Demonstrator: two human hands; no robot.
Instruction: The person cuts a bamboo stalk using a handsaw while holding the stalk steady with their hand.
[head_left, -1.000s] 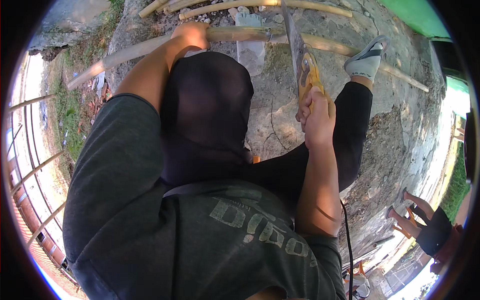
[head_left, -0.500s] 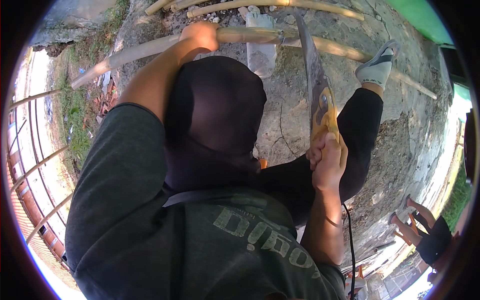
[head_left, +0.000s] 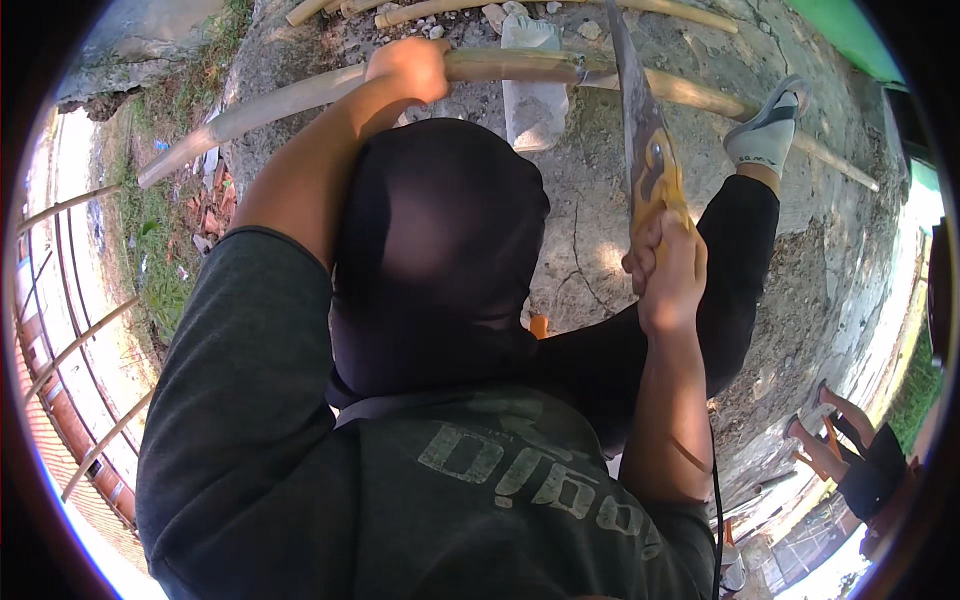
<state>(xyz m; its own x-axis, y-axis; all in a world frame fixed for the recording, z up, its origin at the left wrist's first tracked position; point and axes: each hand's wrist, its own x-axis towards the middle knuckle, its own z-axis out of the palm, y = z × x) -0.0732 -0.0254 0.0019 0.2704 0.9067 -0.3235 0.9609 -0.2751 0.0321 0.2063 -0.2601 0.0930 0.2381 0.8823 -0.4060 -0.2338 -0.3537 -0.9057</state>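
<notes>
A long bamboo pole (head_left: 510,66) lies crosswise in front of me, its middle over a pale block (head_left: 533,112) on the ground. My left hand (head_left: 410,70) is closed around the pole, left of that block. In my right hand (head_left: 668,262) is the yellow handle of a handsaw (head_left: 632,100), fingers wrapped round it. The saw's blade points away from me and crosses the pole to the right of the block. Whether its teeth sit in a cut cannot be seen. My sandalled foot (head_left: 765,135) is at the pole's right part.
More bamboo poles (head_left: 440,12) lie beyond, among small stones. The ground (head_left: 575,245) is cracked concrete. Grass and litter (head_left: 210,195) edge the left side, with a pole fence farther out. Another person (head_left: 870,480) is at the far right. A black cable (head_left: 716,500) hangs beside my right arm.
My right hand has pushed the saw forward, away from me, so its blade reaches farther past the pole. My left hand keeps its hold on the pole. The view has shifted slightly.
</notes>
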